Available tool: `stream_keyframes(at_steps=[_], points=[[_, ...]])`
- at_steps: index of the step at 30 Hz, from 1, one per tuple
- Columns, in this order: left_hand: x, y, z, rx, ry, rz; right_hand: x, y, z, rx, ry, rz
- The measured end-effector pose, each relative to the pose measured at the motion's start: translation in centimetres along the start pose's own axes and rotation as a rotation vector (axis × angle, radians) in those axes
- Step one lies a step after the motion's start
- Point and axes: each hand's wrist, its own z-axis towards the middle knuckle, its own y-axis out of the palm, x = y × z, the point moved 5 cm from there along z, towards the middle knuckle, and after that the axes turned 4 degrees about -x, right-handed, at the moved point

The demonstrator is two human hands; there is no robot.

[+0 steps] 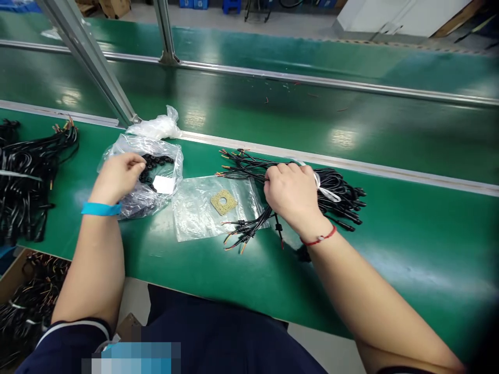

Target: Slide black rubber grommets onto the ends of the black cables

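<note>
Working at a green bench (187, 265), a person is handling parts with both hands in the head view. The left hand (119, 174) is hovering at the edge of a heap of small black pieces (161, 161) in a plastic bag (150, 206); whether its fingertips are pinching one, the view is not revealing. The right hand (294, 195) is curling around a cable bundle (338, 186), on the bench right of the bag. Work is apparently standing partway: some nearer cable ends are carrying black fittings (248, 232), while those on the far side are seemingly showing none and the heap is lying loose. Counting up: two hands, one bundle in hand, one second bundle (23, 171) at far left, one white label (164, 185), one yellow pad (218, 204) and at least three fittings are showing; cables and heaped pieces are lying too tangled to count.
</note>
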Motion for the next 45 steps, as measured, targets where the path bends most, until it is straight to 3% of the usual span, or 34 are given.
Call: stream_keyframes(at_steps=[2, 7, 10, 14, 16, 18, 21, 23, 25, 29, 32, 35, 38, 45], points=[[0.0, 1.6, 0.1, -0.064, 0.03, 0.131, 0.1, 0.0, 0.2, 0.021, 0.007, 0.012], [0.1, 4.2, 0.5, 0.049, 0.052, 0.504, -0.8, -0.7, -0.2, 0.055, 0.007, 0.121], [0.2, 4.6, 0.8, 0.082, 0.018, 0.533, -2.4, -1.0, -1.0, 0.049, -0.083, 0.301], [0.4, 4.3, 0.8, 0.111, 0.021, 0.495, -4.8, -1.0, -2.5, 0.013, -0.423, 0.544], [0.6, 3.8, 0.5, 0.135, 0.023, 0.424, -4.9, -0.6, -3.1, -0.002, -0.497, 0.665], [0.9, 3.1, -0.2, 0.188, 0.007, 0.272, -4.2, 0.1, -3.4, -0.029, -0.431, 0.781], [2.3, 2.6, -1.8, 0.243, 0.058, -0.073, -2.9, 1.7, -3.5, -0.112, -0.19, 0.87], [4.3, 3.1, -2.9, 0.184, 0.181, -0.316, -2.6, 2.4, -3.7, -0.143, -0.097, 0.879], [6.8, 4.2, -4.1, 0.07, 0.299, -0.477, -2.8, 2.6, -4.0, -0.132, -0.107, 0.907], [11.5, 6.7, -5.8, -0.132, 0.451, -0.512, -2.9, 2.3, -4.2, -0.065, -0.248, 1.077], [13.5, 8.3, -6.2, -0.255, 0.463, -0.554, -2.3, 2.1, -4.0, 0.019, -0.312, 1.237], [13.7, 9.7, -6.1, -0.323, 0.378, -0.648, -1.7, 2.7, -3.7, 0.06, -0.235, 1.358], [12.6, 10.8, -5.6, -0.325, 0.262, -0.76, -1.8, 3.5, -3.6, 0.039, -0.127, 1.251], [10.2, 11.6, -5.0, -0.281, 0.125, -0.92, -4.0, 3.6, -4.3, -0.113, -0.225, 0.57]])
